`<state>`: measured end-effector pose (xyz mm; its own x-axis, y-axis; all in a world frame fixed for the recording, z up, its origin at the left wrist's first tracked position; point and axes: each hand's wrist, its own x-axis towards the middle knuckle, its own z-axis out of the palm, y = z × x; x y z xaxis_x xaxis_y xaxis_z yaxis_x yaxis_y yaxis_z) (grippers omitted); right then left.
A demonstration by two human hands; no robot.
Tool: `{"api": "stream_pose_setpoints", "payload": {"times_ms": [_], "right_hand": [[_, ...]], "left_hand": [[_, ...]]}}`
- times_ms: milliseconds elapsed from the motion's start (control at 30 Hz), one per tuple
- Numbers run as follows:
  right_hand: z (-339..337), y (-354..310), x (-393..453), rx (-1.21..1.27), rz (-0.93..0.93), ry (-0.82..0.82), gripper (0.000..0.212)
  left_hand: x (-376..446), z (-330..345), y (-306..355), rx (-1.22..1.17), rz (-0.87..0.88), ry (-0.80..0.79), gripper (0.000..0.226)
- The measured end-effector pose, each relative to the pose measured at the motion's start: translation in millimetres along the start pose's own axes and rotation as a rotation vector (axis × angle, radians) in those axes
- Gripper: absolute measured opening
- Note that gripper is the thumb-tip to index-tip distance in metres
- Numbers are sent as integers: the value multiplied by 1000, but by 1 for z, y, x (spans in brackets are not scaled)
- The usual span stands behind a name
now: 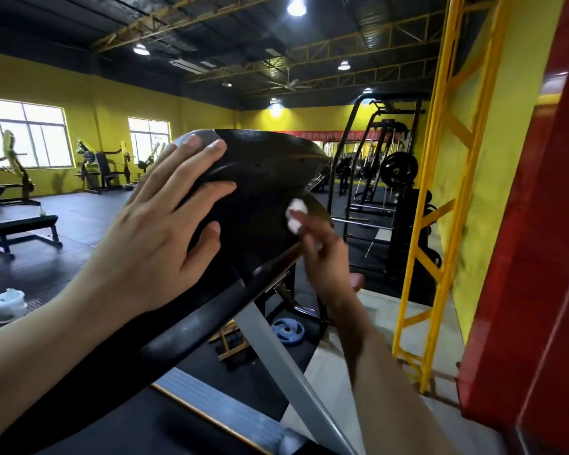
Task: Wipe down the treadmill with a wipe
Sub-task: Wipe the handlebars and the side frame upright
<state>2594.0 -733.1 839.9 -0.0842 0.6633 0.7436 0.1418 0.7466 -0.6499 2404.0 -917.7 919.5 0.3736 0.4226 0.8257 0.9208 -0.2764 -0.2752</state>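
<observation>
- Way off to the left of the left hand, a white bucket [6,304] is parked on the gym floor, with a flat bench [25,228] further back. Neither is involved right now.
- Left hand [151,238] is spread flat, fingers straight, pressed against the back of the treadmill console [263,178]. Nothing is gripped; it looks like the console is just being steadied so it doesn't wobble under the rubbing.
- Under that hand, the black handlebar [191,333] and a grey upright [276,353] are seen running down toward the deck.
- Just right of the left hand, the wipe [297,214] is bunched into a small white wad and held against the dark console shell. It's probably balled up like that so pressure can be put on one spot.
- Right hand [322,247] has the wipe pinched at its fingertips, fingers curled round it. It's a bit blurred, so the exact finger layout can't be made out.
- Console surface looks dark, curved and slightly shiny, with a grey edge at the top left.
- Right of the right hand, a yellow ladder frame [440,192] and a red column [546,257] are seen, well apart from the wiping.
</observation>
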Motion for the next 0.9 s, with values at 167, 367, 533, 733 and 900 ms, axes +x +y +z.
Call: {"api": "stream_pose_setpoints", "payload": {"times_ms": [167, 367, 533, 733, 900], "right_hand": [[-1, 68, 86, -42, 423, 62, 22], [19, 17, 21, 33, 241, 183, 32], [43, -56, -85, 148, -118, 139, 39], [51, -50, -106, 103, -177, 263, 41], [78, -46, -120, 196, 79, 405, 41]], "left_hand": [[-1, 1, 0, -3, 0, 3, 41], [0, 1, -2, 3, 1, 14, 42], [-3, 1, -3, 32, 17, 13, 41], [-10, 3, 10, 142, 53, -26, 44], [-12, 7, 14, 162, 167, -33, 40]]}}
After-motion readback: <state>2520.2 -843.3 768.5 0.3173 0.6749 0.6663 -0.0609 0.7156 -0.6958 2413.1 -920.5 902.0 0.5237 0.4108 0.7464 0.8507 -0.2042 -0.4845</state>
